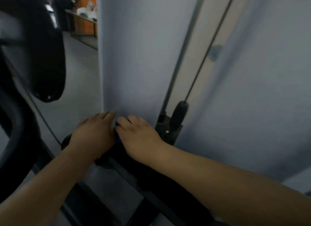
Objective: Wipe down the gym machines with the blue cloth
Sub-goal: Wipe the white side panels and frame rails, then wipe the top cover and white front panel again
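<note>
L hand (94, 135) flat, R hand (138, 136) gripping blue cloth (118, 139)

Only a sliver of the blue cloth (118, 139) shows between the left grip (94, 133) and right grip (138, 133), the rest hidden. The black pad (42, 57) at left is blurred and cut by the edge.
</note>
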### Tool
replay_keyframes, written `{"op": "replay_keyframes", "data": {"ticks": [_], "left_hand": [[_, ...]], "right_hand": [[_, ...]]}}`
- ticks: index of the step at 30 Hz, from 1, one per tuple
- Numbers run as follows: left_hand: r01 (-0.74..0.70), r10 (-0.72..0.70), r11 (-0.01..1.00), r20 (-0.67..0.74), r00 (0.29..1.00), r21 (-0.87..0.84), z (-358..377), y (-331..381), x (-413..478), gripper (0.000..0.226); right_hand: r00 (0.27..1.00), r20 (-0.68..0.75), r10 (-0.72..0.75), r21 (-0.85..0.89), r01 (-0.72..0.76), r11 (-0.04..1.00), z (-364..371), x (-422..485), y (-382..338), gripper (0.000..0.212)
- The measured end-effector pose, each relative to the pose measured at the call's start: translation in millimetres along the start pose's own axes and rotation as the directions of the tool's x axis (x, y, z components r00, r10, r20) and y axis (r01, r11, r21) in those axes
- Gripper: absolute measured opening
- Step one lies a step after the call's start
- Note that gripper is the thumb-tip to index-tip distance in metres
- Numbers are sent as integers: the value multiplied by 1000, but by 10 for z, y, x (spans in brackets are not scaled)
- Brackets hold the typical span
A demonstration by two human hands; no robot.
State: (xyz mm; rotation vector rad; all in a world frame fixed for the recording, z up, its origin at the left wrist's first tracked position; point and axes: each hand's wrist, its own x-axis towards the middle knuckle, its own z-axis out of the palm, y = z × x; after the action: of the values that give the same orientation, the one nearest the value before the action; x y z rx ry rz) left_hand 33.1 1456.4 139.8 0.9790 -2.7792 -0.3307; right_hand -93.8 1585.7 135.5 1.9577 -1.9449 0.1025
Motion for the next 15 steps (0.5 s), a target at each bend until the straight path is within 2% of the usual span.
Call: {"op": "replay_keyframes", "data": {"ticks": [3, 7, 9, 11, 15], "left_hand": [[-121, 113, 991, -120, 986, -54, -500, 488, -28, 79], [-277, 250, 960, -332, 910, -35, -1044, 1157, -145, 76], [-386, 341, 922, -438, 832, -14, -1302, 1493, -215, 72], [-497, 430, 867, -545, 719, 29, -1539, 1776, -247, 68], [-581, 511, 809, -589, 626, 84, -1896, 2248, -270, 68]], "right_hand": [[997, -75, 14, -22, -15, 1000, -645, -324, 282, 44], [976, -208, 60, -147, -92, 985, -1568, -767, 606, 40], [965, -255, 57, -203, -111, 973, -1986, -957, 708, 39], [951, -307, 43, -246, -124, 961, -2335, -1112, 800, 37], [922, -382, 55, -317, -186, 930, -2859, -1388, 988, 31]]}}
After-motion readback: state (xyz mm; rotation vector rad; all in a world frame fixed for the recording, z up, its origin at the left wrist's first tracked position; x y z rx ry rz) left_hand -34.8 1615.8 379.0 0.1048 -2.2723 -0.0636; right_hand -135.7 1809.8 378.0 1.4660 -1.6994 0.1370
